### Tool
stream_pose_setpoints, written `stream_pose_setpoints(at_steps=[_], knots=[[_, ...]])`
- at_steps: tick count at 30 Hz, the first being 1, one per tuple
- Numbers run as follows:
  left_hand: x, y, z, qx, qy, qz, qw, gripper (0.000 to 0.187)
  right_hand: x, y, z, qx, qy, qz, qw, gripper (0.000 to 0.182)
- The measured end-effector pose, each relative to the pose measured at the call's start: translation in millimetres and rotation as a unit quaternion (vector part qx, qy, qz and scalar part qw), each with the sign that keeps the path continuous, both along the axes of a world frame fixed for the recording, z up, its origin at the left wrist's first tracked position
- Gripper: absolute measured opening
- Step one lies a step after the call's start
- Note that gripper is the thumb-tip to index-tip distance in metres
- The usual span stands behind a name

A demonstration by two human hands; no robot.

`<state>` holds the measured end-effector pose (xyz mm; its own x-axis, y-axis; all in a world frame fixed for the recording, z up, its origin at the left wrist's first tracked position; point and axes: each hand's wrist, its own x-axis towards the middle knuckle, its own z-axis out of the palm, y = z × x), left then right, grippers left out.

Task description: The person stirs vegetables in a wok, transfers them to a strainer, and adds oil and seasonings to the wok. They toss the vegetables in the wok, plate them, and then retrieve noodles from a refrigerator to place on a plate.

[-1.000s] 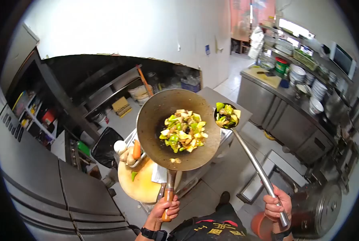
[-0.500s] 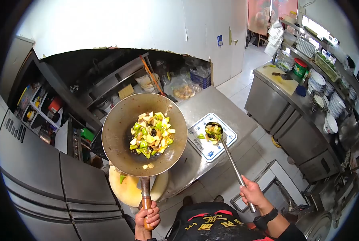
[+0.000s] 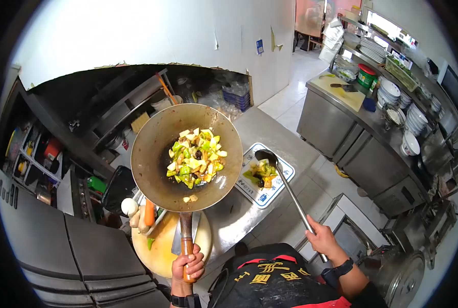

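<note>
My left hand (image 3: 188,263) is wrapped round the wooden handle of a wok (image 3: 152,149), which is raised above the steel table. Chopped green and pale vegetables with dark and orange pieces (image 3: 197,159) lie in the wok. My right hand (image 3: 321,238) grips the metal handle of a ladle (image 3: 293,197). The ladle's dark bowl is over the blue-patterned white square plate (image 3: 262,200), just above a small heap of the same food (image 3: 263,175). The wok's right rim partly covers the plate's left side.
Below the wok lie a round cutting board (image 3: 201,241), a cleaver (image 3: 176,240), a carrot (image 3: 149,212) and a white round vegetable (image 3: 129,207). Steel cabinets (image 3: 331,123) with bowls (image 3: 389,91) stand at right. A fridge (image 3: 39,241) is at left.
Food that was in the ladle now lies on the plate, and the ladle bowl has tipped and moved up-left. The view has shifted, uncovering the carrot beside the board.
</note>
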<state>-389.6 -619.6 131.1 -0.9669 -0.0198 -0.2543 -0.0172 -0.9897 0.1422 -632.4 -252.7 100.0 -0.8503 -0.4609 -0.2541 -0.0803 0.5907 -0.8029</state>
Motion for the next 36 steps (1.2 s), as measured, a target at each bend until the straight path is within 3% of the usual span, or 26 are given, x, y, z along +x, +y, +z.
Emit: stream_pose_setpoints(at_steps=[5,7,8,9,11,13,16,17,19,23,25,27,28,29,32,33,36], knots=[[-12,-16,-5,-0.012,0.004,-0.035,0.999,0.014,8,-16,7,-0.033,0.006,-0.021,0.999,0.057],[-7,-25,-7,-0.028,0.007,-0.051,0.998,0.014,24,-30,35,-0.22,-0.201,-0.121,0.947,0.059],[-8,-27,-8,-0.039,0.0,-0.058,0.998,0.014,24,-30,52,-0.283,-0.258,-0.119,0.916,0.06],[-12,-29,-9,-0.048,-0.011,-0.065,0.997,0.014,23,-35,68,-0.285,-0.259,-0.112,0.916,0.06],[-16,-32,-12,-0.053,-0.011,-0.074,0.996,0.014,29,-47,93,-0.404,-0.327,-0.116,0.846,0.059],[-16,-36,-20,-0.042,-0.012,-0.09,0.995,0.015,32,-72,105,-0.422,-0.334,-0.107,0.836,0.059],[-25,-40,-24,-0.019,0.002,-0.111,0.994,0.015,22,-120,88,-0.265,-0.219,-0.054,0.938,0.06],[-26,-42,-25,-0.009,0.008,-0.122,0.993,0.014,22,-140,80,-0.243,-0.201,-0.055,0.947,0.06],[-28,-45,-32,0.002,0.023,-0.135,0.991,0.014,16,-166,23,-0.19,-0.056,0.009,0.98,0.063],[-44,-38,-36,0.002,0.006,-0.152,0.988,0.015,22,-193,49,-0.192,-0.171,-0.009,0.966,0.061],[-55,-36,-37,0.025,0.003,-0.165,0.986,0.014,22,-182,45,-0.209,-0.222,0.055,0.951,0.061],[-61,-40,-41,0.033,0.002,-0.167,0.985,0.013,25,-158,37,-0.169,-0.191,0.086,0.963,0.061],[-66,-40,-43,0.038,0.004,-0.166,0.985,0.012,24,-141,33,-0.104,-0.007,0.158,0.982,0.06],[-70,-40,-45,0.042,0.005,-0.164,0.986,0.011,22,-123,30,-0.035,0.178,0.225,0.957,0.06],[-78,-46,-46,0.033,0.005,-0.161,0.986,0.01,19,-66,31,0.095,0.289,0.248,0.92,0.061],[-80,-47,-46,0.031,0.007,-0.159,0.987,0.01,16,-50,33,0.166,0.304,0.251,0.904,0.062],[-77,-53,-46,0.012,-0.001,-0.151,0.989,0.011,9,-34,63,0.238,0.29,0.235,0.897,0.061]])
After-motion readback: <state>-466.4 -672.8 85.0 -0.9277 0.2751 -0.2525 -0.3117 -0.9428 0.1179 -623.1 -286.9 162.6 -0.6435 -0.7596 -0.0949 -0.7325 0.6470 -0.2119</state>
